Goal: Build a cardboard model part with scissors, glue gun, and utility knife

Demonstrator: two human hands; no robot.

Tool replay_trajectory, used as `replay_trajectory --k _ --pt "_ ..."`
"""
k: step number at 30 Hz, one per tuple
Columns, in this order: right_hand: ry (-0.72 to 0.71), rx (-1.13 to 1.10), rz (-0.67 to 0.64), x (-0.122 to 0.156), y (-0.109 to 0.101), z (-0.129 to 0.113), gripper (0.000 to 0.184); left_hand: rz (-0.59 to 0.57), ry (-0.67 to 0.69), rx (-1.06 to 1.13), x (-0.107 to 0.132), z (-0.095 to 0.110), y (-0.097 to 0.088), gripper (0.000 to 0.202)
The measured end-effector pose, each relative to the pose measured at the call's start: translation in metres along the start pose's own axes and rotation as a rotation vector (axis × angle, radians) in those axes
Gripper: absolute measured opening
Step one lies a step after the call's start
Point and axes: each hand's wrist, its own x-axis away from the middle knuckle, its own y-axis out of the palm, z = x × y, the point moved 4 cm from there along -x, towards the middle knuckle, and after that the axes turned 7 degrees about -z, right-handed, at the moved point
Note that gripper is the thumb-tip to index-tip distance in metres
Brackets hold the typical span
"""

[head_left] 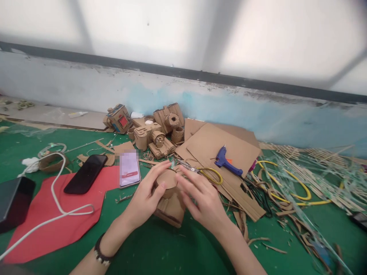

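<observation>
A small cardboard camera model (172,211) lies on the green surface in front of me, a flat box body with a short round drum topped by a cardboard disc (167,178). My left hand (149,191) curls round the drum's left side, its thumb at the near rim and its fingers reaching behind the disc. On the other side, my right hand (200,191) has its fingers apart, with fingertips at or close to the disc's right edge; exact contact cannot be made out. Yellow-handled scissors (210,175) lie just beyond my right hand.
Several finished cardboard cameras (149,133) stand by the wall. A blue glue gun (228,162) rests on cardboard sheets (223,141). To the left are a black phone (85,174), a lit phone (129,168), red paper (63,214) and a white cable (56,191). Bamboo strips (318,179) lie right.
</observation>
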Motion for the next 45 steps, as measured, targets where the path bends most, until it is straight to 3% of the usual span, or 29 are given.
replay_trajectory --k 3,5,8,9,11,18,22,27,29,32,34,37,41,45 --pt "0.257 0.164 0.122 0.019 -0.024 0.048 0.047 -0.023 0.092 -0.229 0.002 0.01 -0.01 0.053" --pt "0.446 0.342 0.123 0.031 -0.039 0.089 0.044 -0.107 0.218 -0.394 0.003 0.019 -0.011 0.058" --pt "0.689 0.608 -0.236 0.042 -0.044 0.143 0.044 -0.224 0.353 -0.571 0.003 0.023 -0.006 0.062" --pt "0.714 0.63 -0.29 0.044 -0.045 0.154 0.042 -0.239 0.373 -0.608 0.003 0.022 -0.004 0.061" --pt "0.741 0.651 -0.361 0.046 -0.044 0.166 0.04 -0.234 0.405 -0.654 0.003 0.019 0.0 0.06" --pt "0.742 0.607 -0.394 0.043 -0.035 0.182 0.024 -0.216 0.45 -0.6 0.002 0.015 0.003 0.062" --pt "0.74 0.563 -0.308 0.044 -0.042 0.184 0.027 -0.201 0.471 -0.628 0.003 0.016 0.002 0.065" --pt "0.777 0.574 -0.106 0.046 -0.069 0.17 0.042 -0.146 0.491 -0.631 0.006 0.009 0.006 0.062" --pt "0.78 0.535 0.012 0.046 -0.079 0.165 0.047 -0.136 0.48 -0.599 0.007 0.006 0.009 0.059" --pt "0.762 0.291 0.228 0.047 -0.082 0.157 0.051 -0.089 0.434 -0.509 0.009 0.007 0.01 0.056" --pt "0.741 0.081 0.3 0.047 -0.072 0.149 0.053 -0.016 0.338 -0.397 0.008 0.009 0.006 0.057" --pt "0.663 -0.127 0.275 0.043 -0.045 0.128 0.053 0.054 0.124 -0.187 0.001 0.009 -0.001 0.064" --pt "0.55 -0.221 0.224 0.031 -0.012 0.098 0.047 -0.045 -0.113 0.032 -0.01 0.003 0.0 0.061" --pt "0.492 -0.246 0.209 0.025 0.005 0.084 0.042 -0.072 -0.168 0.107 -0.01 -0.005 0.005 0.057"
